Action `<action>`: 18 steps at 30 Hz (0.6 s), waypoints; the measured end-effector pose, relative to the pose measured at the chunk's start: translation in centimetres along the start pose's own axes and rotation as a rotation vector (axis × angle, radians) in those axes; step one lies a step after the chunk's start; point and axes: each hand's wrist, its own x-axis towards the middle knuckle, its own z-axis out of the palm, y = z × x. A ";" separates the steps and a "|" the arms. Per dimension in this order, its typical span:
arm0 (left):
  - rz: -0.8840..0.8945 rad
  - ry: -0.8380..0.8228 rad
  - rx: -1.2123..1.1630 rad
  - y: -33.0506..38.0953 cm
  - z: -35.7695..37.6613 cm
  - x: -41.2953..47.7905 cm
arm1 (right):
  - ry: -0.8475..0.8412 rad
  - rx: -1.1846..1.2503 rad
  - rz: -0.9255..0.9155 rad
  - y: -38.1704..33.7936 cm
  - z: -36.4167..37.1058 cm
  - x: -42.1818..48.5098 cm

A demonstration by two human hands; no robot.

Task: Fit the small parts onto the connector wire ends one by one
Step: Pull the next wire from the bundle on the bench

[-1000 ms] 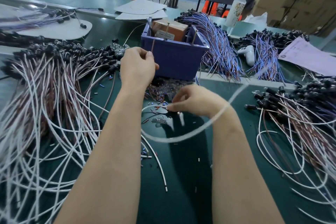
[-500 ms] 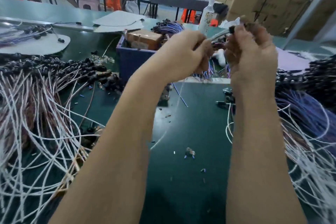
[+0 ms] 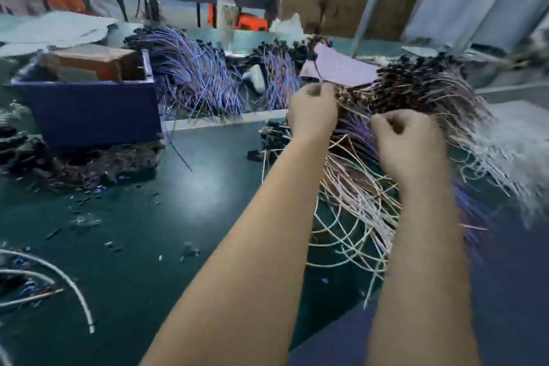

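- Both hands have dropped and swung to the right of the blue bin (image 3: 89,110), over a heap of wires (image 3: 356,202).
- Left hand (image 3: 313,116) pinches one connector wire (image 3: 317,73), whose black end stands upright above the fingers.
- Right hand (image 3: 407,142), farther right of the bin, is curled tight; blur hides whether it holds anything.
- Small parts (image 3: 89,205) lie scattered on the green worktop (image 3: 178,217) in front of the bin.
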 end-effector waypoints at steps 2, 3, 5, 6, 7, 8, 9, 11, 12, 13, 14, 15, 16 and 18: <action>-0.155 -0.094 0.129 -3.6 1.1 0.5 | -0.052 -0.131 0.093 2.6 2.0 0.7; -0.217 -0.163 0.196 -5.2 1.5 0.6 | -0.122 -0.160 0.161 3.8 3.4 0.8; -0.280 -0.278 0.304 -7.5 1.8 0.3 | -0.218 -0.162 0.281 5.7 5.9 0.4; -0.285 -0.288 0.328 -8.3 1.9 0.3 | -0.213 -0.163 0.307 6.5 6.9 0.2; -0.275 -0.274 0.328 -8.9 1.9 0.4 | -0.190 -0.173 0.310 7.1 7.7 0.2; -0.257 -0.252 0.325 -9.1 1.8 0.5 | -0.172 -0.191 0.304 7.4 8.0 0.3; -0.226 -0.237 0.332 -9.2 1.7 0.6 | -0.167 -0.216 0.300 7.6 8.2 0.5; -0.159 -0.235 0.373 -8.9 1.1 0.8 | -0.156 -0.256 0.304 7.3 8.0 0.9; -0.131 -0.236 0.384 -8.5 0.7 0.9 | -0.126 -0.263 0.297 6.8 7.9 1.0; -0.100 -0.231 0.387 -8.1 0.1 1.0 | -0.082 -0.260 0.272 6.0 7.8 0.9; -0.068 -0.213 0.380 -7.5 -0.6 1.0 | -0.033 -0.241 0.228 5.0 7.7 0.6; -0.035 -0.181 0.358 -6.8 -1.5 1.0 | 0.011 -0.195 0.171 3.7 7.9 0.3; -0.005 -0.136 0.317 -6.1 -2.5 1.0 | 0.037 -0.123 0.108 2.4 8.2 0.0; 0.043 -0.023 0.203 -4.4 -5.5 1.0 | -0.001 0.053 -0.005 -0.8 9.4 -0.8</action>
